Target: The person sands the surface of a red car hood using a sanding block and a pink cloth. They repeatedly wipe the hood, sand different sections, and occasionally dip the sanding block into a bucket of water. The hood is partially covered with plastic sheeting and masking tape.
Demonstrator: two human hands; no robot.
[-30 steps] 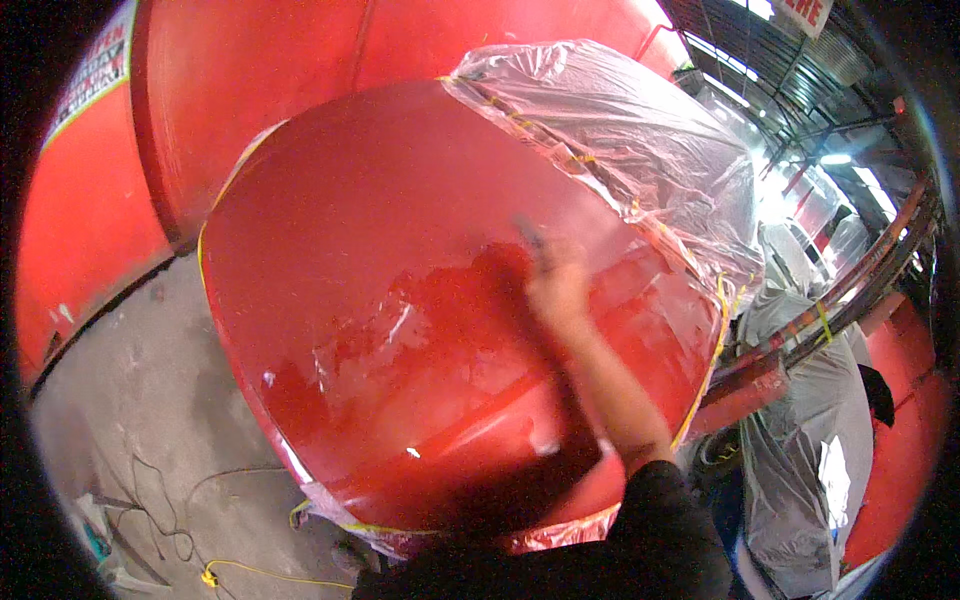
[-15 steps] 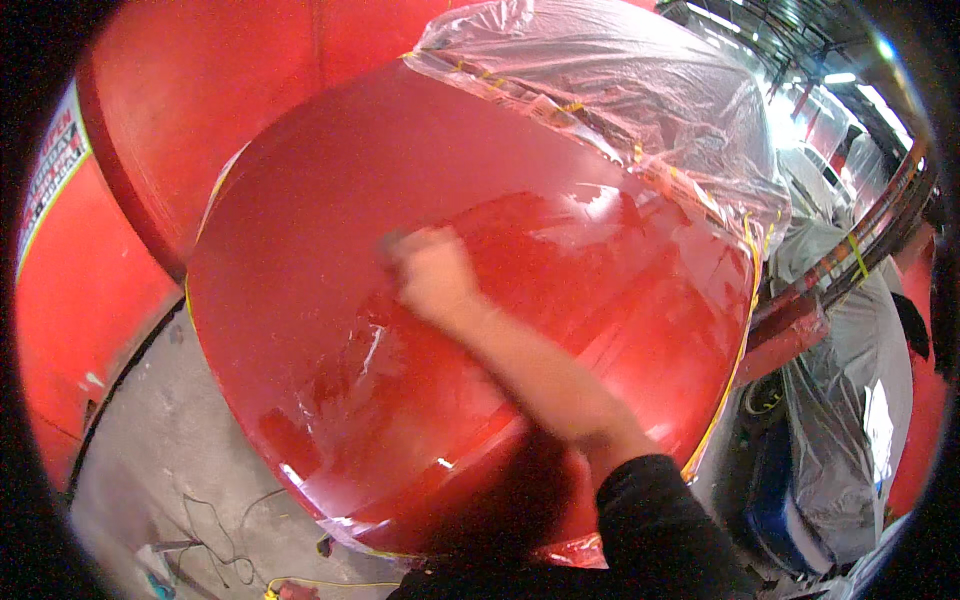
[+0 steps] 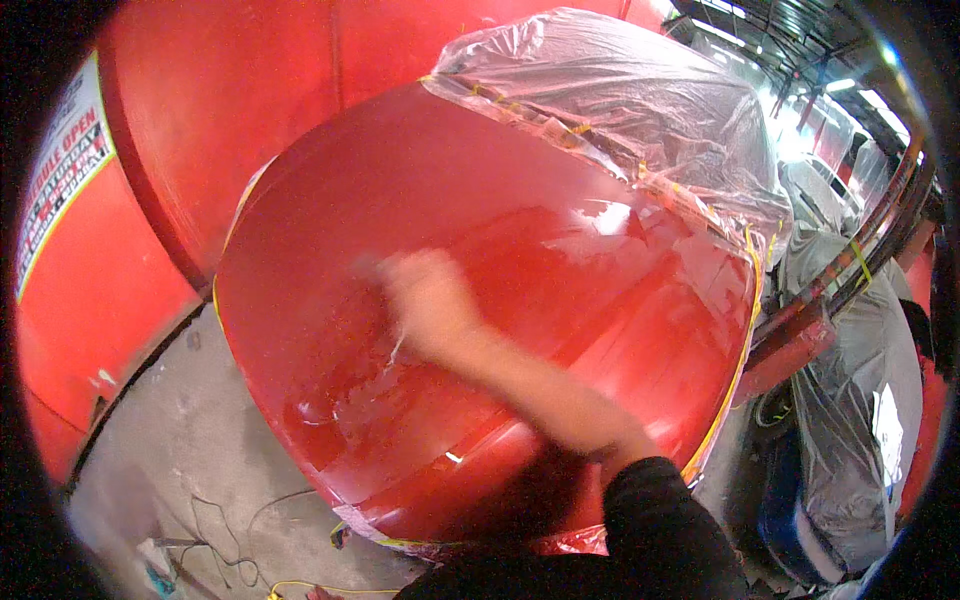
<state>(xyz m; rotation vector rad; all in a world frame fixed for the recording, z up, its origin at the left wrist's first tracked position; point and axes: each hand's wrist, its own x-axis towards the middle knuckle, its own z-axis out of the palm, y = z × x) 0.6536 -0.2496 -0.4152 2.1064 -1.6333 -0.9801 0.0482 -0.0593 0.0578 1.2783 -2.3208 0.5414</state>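
A large curved red panel [image 3: 330, 210], shaped like a car hood, fills the middle of the view. Wet, glossy patches cover its right and near parts, while its far left part looks dull. My right hand [image 3: 435, 305] lies over the panel left of its middle, blurred by motion, with its fingers closed. At the fingertips is a small dark grey piece [image 3: 370, 268], too smeared to name, pressed at or near the surface. Close to the wrist, a whitish streak [image 3: 393, 355] runs along the panel. My left hand is out of view.
Clear plastic sheeting [image 3: 620, 75], taped along the panel's far right edge, covers what lies behind. Red walls [image 3: 230, 90] stand at the left, one with a sign [image 3: 68, 165]. Cables [image 3: 225, 550] lie on the concrete floor [image 3: 190, 400]. Rails [image 3: 840, 285] and a sheet-draped object [image 3: 855, 400] stand right.
My right hand has slid left and slightly nearer across the panel, with the grey piece at its fingertips. The whole view has shifted a little, showing more of the sign.
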